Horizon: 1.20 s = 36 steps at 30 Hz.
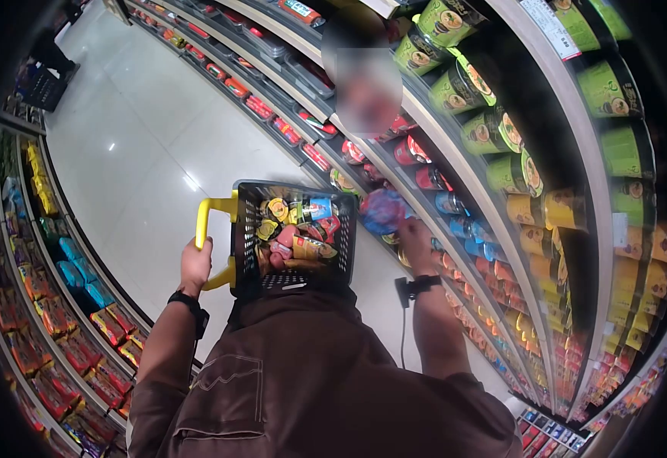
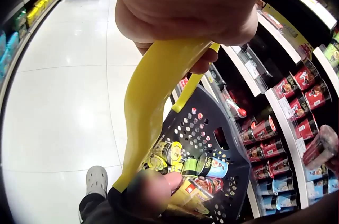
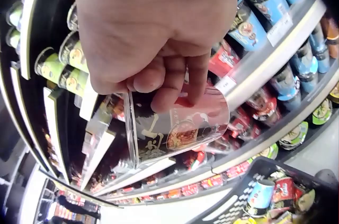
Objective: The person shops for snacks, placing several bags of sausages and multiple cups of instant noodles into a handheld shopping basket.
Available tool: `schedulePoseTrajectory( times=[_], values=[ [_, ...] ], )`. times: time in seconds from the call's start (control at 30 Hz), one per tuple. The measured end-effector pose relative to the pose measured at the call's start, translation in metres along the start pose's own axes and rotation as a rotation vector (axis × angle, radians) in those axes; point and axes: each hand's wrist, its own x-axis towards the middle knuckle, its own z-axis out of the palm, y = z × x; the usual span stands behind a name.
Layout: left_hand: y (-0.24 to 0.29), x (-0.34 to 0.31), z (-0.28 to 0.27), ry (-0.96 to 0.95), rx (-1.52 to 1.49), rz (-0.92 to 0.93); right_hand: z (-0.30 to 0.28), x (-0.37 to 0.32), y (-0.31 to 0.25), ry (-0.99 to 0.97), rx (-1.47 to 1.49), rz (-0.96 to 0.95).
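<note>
The left hand [image 1: 195, 263] grips the yellow handle [image 1: 204, 221] of a dark perforated basket [image 1: 293, 185]; in the left wrist view its fingers wrap round the handle [image 2: 153, 86]. Inside the basket lie several cups and packets, among them a blue cup [image 1: 318, 208]. To the right of the basket, beside the shelves, the right hand [image 1: 416, 243] holds a cup [image 1: 383, 211], blurred in the head view. Seen from the right wrist, the right hand [image 3: 159, 49] has its fingers curled on a black and red cup [image 3: 180, 126], which lies tilted on its side.
Shelves of green cups [image 1: 455, 88], red cups [image 2: 304, 102] and blue cups [image 3: 249, 28] rise along the right. Another shelf of packets [image 1: 51, 313] runs along the left. Pale tiled floor [image 1: 135, 137] lies between them. A person stands far off beside a dark basket [image 1: 43, 88].
</note>
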Motion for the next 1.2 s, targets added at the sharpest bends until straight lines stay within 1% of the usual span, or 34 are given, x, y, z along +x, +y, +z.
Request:
schedulePoseTrajectory(
  times=[0.07,0.17,0.23,0.27,0.3,0.37,0.4,0.47,0.5,0.53,0.57,0.6,0.67,0.7,0.77,0.8,0.83,0.9,0.93,1.0,1.03,1.13,1.17,1.2],
  values=[
    [0.0,0.0,0.001,-0.004,-0.001,-0.009,0.023,-0.006,0.034,-0.096,0.068,0.18],
    [0.003,-0.003,0.001,0.001,0.022,-0.017,0.059,-0.019,0.073,-0.133,0.007,0.399],
    [0.003,-0.001,0.002,0.006,-0.002,-0.033,0.081,-0.03,0.11,-0.139,0.079,0.467],
    [0.002,-0.001,0.003,0.004,-0.022,-0.038,0.09,-0.036,0.124,-0.142,0.008,0.43],
    [0.002,-0.001,0.003,0.0,-0.011,-0.04,0.098,-0.042,0.134,-0.133,0.004,0.433],
    [0.003,-0.001,0.003,0.005,-0.018,-0.045,0.113,-0.048,0.151,-0.196,0.198,0.566],
    [0.005,-0.002,0.004,0.004,-0.032,-0.06,0.121,-0.052,0.158,-0.198,0.209,0.577],
    [0.006,-0.003,0.005,0.011,-0.017,-0.048,0.136,-0.055,0.172,-0.146,0.227,0.678],
    [0.006,-0.003,0.006,0.018,-0.015,-0.033,0.146,-0.056,0.191,-0.142,0.244,0.685],
    [0.006,-0.002,0.006,0.015,0.001,-0.023,0.159,-0.057,0.218,-0.11,0.19,0.653],
    [0.005,-0.001,0.006,0.019,0.007,-0.03,0.166,-0.055,0.224,-0.077,0.137,0.621],
    [0.003,-0.001,0.006,0.022,0.012,-0.039,0.169,-0.054,0.231,-0.07,0.154,0.626],
    [0.001,0.001,0.006,0.013,0.022,-0.026,0.173,-0.049,0.238,-0.134,0.158,0.744],
    [0.0,0.001,0.005,0.003,0.015,-0.024,0.171,-0.048,0.225,-0.126,0.176,0.749],
    [-0.005,0.003,0.005,-0.01,0.014,-0.009,0.155,-0.048,0.192,-0.179,0.355,0.966],
    [-0.006,0.004,0.005,0.001,0.019,-0.013,0.157,-0.049,0.202,-0.197,0.378,0.996],
    [-0.006,0.005,0.006,0.012,0.021,-0.017,0.153,-0.05,0.2,-0.181,0.39,0.996],
    [-0.007,0.005,0.005,0.005,0.008,-0.019,0.146,-0.052,0.193,-0.278,0.327,0.977],
    [-0.007,0.005,0.005,0.024,0.045,-0.027,0.14,-0.055,0.189,-0.262,0.329,0.974],
    [-0.006,0.005,0.008,0.057,0.083,-0.044,0.124,-0.061,0.182,-0.34,0.299,0.894],
    [-0.011,0.007,0.008,0.058,0.055,-0.039,0.113,-0.063,0.182,-0.38,0.281,0.853],
    [-0.018,0.011,0.007,0.095,0.058,-0.023,0.077,-0.072,0.188,-0.469,0.192,0.676],
    [-0.019,0.012,0.007,0.112,0.067,-0.022,0.064,-0.07,0.191,-0.463,0.181,0.675],
    [-0.017,0.01,0.008,0.127,0.073,-0.012,0.051,-0.072,0.197,-0.506,0.128,0.66]
  ],
)
